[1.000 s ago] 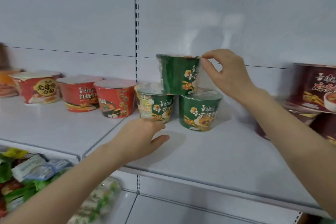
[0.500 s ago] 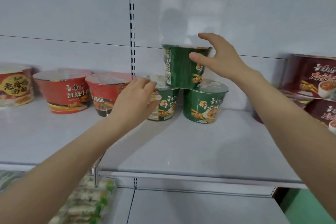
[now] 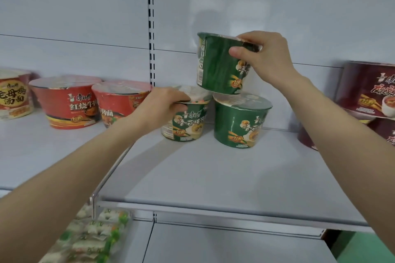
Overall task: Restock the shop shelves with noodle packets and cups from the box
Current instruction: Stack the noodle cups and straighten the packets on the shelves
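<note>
Cups of green-labelled instant noodles stand in a small pyramid towards the back of a white shelf (image 3: 213,177). The top green cup (image 3: 218,68) sits slightly tilted, its base resting on the lids of the two below. The right hand (image 3: 263,55) grasps it near the top: the thumb presses on the side wall and the other fingers curl over the far rim and lid.

Below, the left green cup (image 3: 188,121) and the right green cup (image 3: 239,121) stand upright just beside each other on the shelf. The left hand (image 3: 162,107) grips the left green cup at its upper edge, fingers curled over the rim onto the lid; the thumb is hidden. Both forearms reach in from the bottom corners of the view.

To the left, past a black-slotted upright (image 3: 150,28) in the white back panel (image 3: 74,6), a red cup (image 3: 119,102) stands close to the left hand, with a second red cup (image 3: 66,102) touching it on its far side. A cup with a yellow label (image 3: 12,94) is cut off at the left edge. At the right edge, well apart from the green cups, maroon cups (image 3: 367,89) are stacked one on another. On the lower shelf (image 3: 235,245), bottom left, lie blurred clear-wrapped packets (image 3: 94,235) with green and white contents.
</note>
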Demonstrator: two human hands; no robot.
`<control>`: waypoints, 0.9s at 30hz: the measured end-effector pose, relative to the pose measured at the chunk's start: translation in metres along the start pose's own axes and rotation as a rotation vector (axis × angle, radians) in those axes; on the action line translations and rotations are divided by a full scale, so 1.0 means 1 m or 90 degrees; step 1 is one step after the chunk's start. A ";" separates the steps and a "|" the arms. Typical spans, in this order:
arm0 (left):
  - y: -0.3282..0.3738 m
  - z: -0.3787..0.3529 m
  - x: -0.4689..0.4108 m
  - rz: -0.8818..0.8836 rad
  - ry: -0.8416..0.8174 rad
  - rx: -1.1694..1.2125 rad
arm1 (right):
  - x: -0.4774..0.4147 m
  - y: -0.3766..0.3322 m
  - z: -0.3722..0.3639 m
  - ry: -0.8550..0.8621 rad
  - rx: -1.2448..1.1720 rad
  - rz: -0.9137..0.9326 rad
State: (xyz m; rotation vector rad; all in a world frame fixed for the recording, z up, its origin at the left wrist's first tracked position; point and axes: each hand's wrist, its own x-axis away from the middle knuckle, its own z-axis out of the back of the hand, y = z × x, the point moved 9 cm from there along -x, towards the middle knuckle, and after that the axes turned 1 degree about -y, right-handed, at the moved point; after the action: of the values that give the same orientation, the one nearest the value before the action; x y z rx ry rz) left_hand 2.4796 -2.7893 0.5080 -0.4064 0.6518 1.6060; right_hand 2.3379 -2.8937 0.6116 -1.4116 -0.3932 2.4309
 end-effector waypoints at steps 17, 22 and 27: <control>-0.008 0.000 -0.008 -0.008 -0.093 0.000 | -0.009 -0.017 0.006 0.029 0.009 0.006; -0.012 -0.001 -0.008 -0.017 -0.084 0.027 | -0.009 -0.016 0.002 0.028 0.027 -0.006; -0.018 -0.004 -0.008 -0.004 -0.072 0.063 | -0.007 -0.015 -0.005 0.025 0.023 -0.017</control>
State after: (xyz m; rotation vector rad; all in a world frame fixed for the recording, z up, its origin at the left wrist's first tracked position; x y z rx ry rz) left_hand 2.4978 -2.7975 0.5064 -0.2434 0.6403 1.5719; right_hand 2.3474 -2.8821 0.6210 -1.4281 -0.3542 2.3732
